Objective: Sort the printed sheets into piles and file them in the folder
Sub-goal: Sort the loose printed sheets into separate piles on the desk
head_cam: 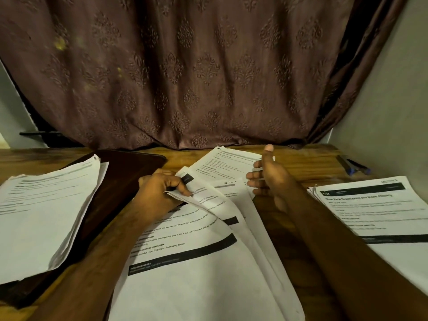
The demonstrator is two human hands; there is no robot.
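Printed sheets lie in piles on a wooden table (287, 154). My left hand (159, 193) grips the folded upper edge of a sheet from the middle pile (196, 262), lifting it off the ones below. My right hand (266, 179) hovers open just right of that, fingers spread toward a far sheet (222, 165), holding nothing. A left pile (44, 214) rests on a dark brown folder (129, 172). Another pile (379, 214) lies at the right.
A brown patterned curtain (185, 72) hangs behind the table. Pens (354, 166) lie at the far right near the pale wall (393, 100). Bare wood shows between the middle and right piles.
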